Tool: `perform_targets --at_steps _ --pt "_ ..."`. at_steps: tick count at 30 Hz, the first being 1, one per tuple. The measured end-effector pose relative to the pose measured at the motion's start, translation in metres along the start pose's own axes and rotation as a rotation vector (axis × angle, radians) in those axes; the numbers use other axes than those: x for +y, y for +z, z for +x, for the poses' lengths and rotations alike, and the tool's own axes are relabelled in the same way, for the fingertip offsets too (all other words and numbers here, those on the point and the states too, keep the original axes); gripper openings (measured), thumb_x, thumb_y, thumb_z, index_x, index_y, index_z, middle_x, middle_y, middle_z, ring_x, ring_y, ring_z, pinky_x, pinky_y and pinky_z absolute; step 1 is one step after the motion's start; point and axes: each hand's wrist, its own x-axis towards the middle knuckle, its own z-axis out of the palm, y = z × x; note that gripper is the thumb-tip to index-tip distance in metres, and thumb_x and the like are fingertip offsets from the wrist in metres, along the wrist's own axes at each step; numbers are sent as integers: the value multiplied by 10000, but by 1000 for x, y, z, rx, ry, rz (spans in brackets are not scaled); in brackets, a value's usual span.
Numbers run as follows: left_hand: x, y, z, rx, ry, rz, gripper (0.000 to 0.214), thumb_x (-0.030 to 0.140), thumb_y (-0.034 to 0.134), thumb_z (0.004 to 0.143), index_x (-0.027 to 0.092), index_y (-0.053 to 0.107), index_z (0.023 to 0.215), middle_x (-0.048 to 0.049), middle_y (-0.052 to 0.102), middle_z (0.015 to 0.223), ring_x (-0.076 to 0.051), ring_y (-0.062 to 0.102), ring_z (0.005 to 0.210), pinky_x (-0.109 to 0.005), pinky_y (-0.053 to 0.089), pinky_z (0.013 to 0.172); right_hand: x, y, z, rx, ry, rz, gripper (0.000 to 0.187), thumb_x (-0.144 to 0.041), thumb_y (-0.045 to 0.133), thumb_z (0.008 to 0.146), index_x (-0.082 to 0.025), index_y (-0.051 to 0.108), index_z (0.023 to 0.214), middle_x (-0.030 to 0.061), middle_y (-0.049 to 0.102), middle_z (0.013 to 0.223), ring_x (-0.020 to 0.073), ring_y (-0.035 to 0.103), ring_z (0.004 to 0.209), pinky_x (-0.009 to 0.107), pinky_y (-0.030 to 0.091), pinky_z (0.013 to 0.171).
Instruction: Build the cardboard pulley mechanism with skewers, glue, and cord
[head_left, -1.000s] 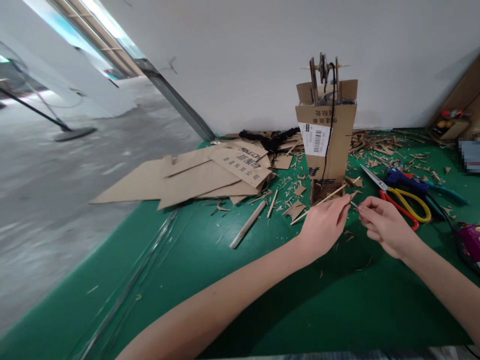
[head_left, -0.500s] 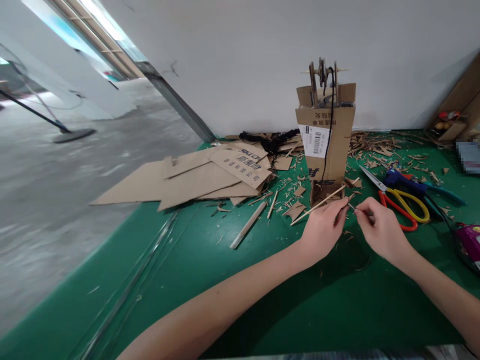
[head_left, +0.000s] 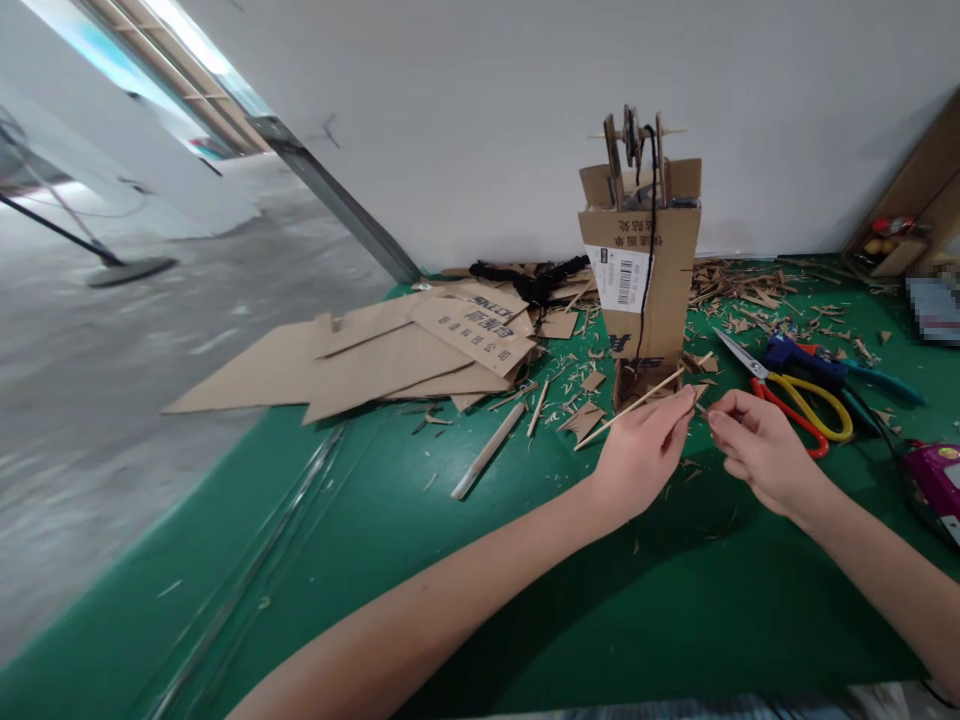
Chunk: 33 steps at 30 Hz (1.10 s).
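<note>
My left hand (head_left: 643, 450) is closed in a pinch in front of the tall cardboard box tower (head_left: 651, 285); a bit of brown cardboard shows at its fingertips, but what it grips is mostly hidden. Close by, my right hand (head_left: 761, 445) pinches too, with a thin greyish tip (head_left: 700, 408) poking out towards the left fingers. Its kind is too small to tell. A wooden skewer (head_left: 626, 410) runs slantwise just behind the left hand; whether the hand touches it I cannot tell. Atop the tower is a spool (head_left: 632, 137) on a stick axle, a black cord (head_left: 649, 230) hanging down the front.
Scissors (head_left: 799, 395) with red and yellow handles lie right of my hands, beside a blue glue gun (head_left: 806, 362). A purple device (head_left: 934, 480) sits at the right edge. Cardboard sheets (head_left: 390, 360), a pale stick (head_left: 487, 452) and scraps are on the left of the green table (head_left: 360, 560).
The view has shifted slightly, so everything sits a little further left. My right hand has drawn slightly away from the left fingertips. Both hands stay pinched.
</note>
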Motion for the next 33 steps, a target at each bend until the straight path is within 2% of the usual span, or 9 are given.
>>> perform_targets --at_steps 7,11,14,17,20,23,28,30,33 --pt "3 3 -2 45 10 24 250 128 530 952 142 695 1140 -94 796 1021 -197 775 880 -294 649 778 16 -5 -1 199 -820 -932 170 -156 449 963 -202 500 807 14 554 694 130 523 585 252 357 515" --pt "4 5 -3 31 -44 -14 249 113 544 933 130 709 1118 -107 797 1002 -206 775 858 -308 652 763 24 -10 1 227 -1005 -1306 220 -100 408 985 -200 507 816 19 532 682 144 471 549 298 258 481" --pt "4 5 -3 21 -85 -43 258 102 554 926 138 712 1128 -101 798 992 -202 774 849 -304 649 759 22 -8 2 193 -873 -1136 205 -112 420 967 -202 499 801 18 534 686 142 490 567 286 289 498" --pt "4 5 -3 20 -66 -68 258 112 560 934 151 709 1140 -98 797 1010 -196 774 869 -295 643 782 15 -3 2 114 -513 -642 167 -227 489 944 -205 496 779 -8 518 657 112 473 534 251 338 490" --pt "3 5 -3 16 -31 -81 255 121 562 937 155 709 1142 -104 792 1046 -199 771 901 -300 639 808 6 -1 4 3 -80 -131 251 -398 615 874 -214 489 760 -76 385 551 66 291 434 206 217 387" --pt "3 4 -3 -2 -24 -108 266 121 552 938 147 703 1155 -115 787 1064 -203 768 925 -307 636 824 -2 -5 5 -94 202 217 357 -432 771 737 -211 491 754 -113 311 523 37 179 432 168 103 365" --pt "9 -7 3 -77 -132 -369 278 203 585 930 170 693 1184 -135 736 1224 -241 706 1137 -390 584 990 -7 -11 5 -149 252 438 386 -365 849 680 -188 513 747 -96 398 588 4 149 432 150 85 368" --pt "12 -12 8 -67 -330 -631 290 265 591 936 188 668 1205 -127 714 1261 -227 706 1119 -382 592 967 -6 -12 5 -164 167 450 356 -365 827 730 -185 520 732 -103 364 572 4 142 427 156 109 381" --pt "14 -18 18 -95 -707 -1042 312 355 639 912 187 643 1175 -88 739 1074 -172 735 849 -296 624 717 -3 -14 6 -218 36 395 340 -384 794 786 -180 536 701 -102 347 544 13 169 426 179 170 415"
